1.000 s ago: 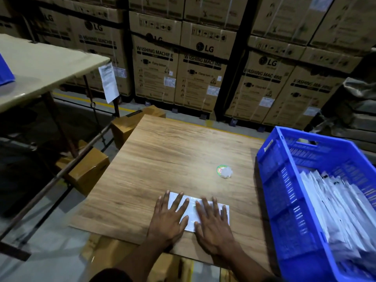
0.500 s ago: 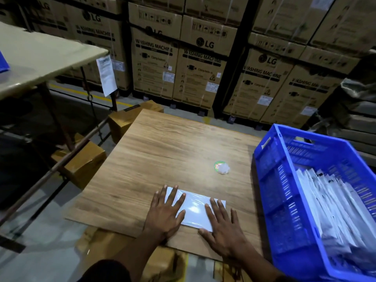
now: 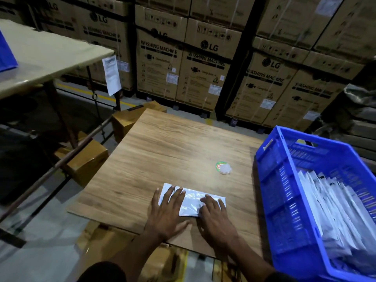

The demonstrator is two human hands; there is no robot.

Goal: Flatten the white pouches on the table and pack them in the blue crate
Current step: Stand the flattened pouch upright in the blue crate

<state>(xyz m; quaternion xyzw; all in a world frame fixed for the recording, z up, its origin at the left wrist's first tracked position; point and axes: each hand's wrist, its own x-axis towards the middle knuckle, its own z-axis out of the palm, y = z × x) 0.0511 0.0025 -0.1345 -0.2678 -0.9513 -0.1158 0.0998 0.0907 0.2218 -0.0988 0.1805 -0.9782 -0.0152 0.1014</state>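
A single white pouch was seen lying flat near the front edge of the wooden table, with both hands laid on it. The left hand was pressed on the pouch's left end with straight, spread fingers, its grip apart and nothing clasped. The right hand was found back over the pouch's right end with its fingers slightly bent at the near edge, whereas half a second earlier it had been slid off toward the near right, leaving the middle bare. From this return a further smoothing pass was judged to be under way, the flattening nearly done and packing not yet begun. The blue crate stood just right of the table, already filled with a row of packed pouches. A small crumpled wrapper lay farther back on the table, apart from the pouch.
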